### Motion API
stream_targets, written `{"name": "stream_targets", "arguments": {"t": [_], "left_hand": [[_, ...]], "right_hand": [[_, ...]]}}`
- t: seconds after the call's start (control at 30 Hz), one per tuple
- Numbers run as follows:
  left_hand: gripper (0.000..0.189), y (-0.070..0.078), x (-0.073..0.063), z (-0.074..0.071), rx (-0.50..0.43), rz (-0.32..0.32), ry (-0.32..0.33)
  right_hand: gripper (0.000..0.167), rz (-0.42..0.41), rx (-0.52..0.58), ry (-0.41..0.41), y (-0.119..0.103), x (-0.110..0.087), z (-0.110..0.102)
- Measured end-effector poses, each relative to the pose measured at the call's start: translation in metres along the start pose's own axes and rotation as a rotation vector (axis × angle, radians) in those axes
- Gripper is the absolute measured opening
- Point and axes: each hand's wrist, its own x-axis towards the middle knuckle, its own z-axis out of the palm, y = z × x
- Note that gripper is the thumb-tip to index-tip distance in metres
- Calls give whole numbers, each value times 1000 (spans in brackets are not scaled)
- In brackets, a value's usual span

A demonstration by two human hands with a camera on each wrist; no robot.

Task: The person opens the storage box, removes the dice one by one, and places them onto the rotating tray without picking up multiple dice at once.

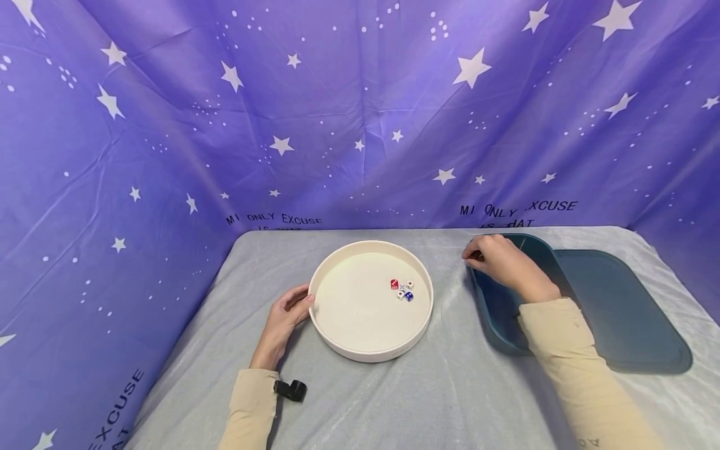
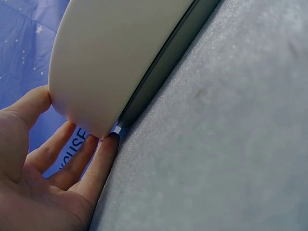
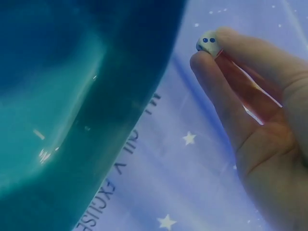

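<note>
My left hand holds the left side of a round cream tray. In the left wrist view the thumb is on the tray's rim, and the other fingertips reach its lower edge. Inside the tray, toward its right, a red die, a blue die and several small white dice lie close together. My right hand is over the far left rim of a dark blue bin. Between its thumb and fingertips it pinches a white die with two dark dots facing the camera.
A flat dark blue lid lies to the right of the bin, partly behind the right forearm. Light grey cloth covers the table. A purple curtain with white stars hangs behind and at both sides.
</note>
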Motion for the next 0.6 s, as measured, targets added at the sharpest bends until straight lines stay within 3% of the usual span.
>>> {"name": "stream_targets", "arguments": {"t": [0.6], "left_hand": [[51, 0, 0, -1, -20, -2, -7]], "right_hand": [[7, -66, 44, 22, -40, 25, 15]]}}
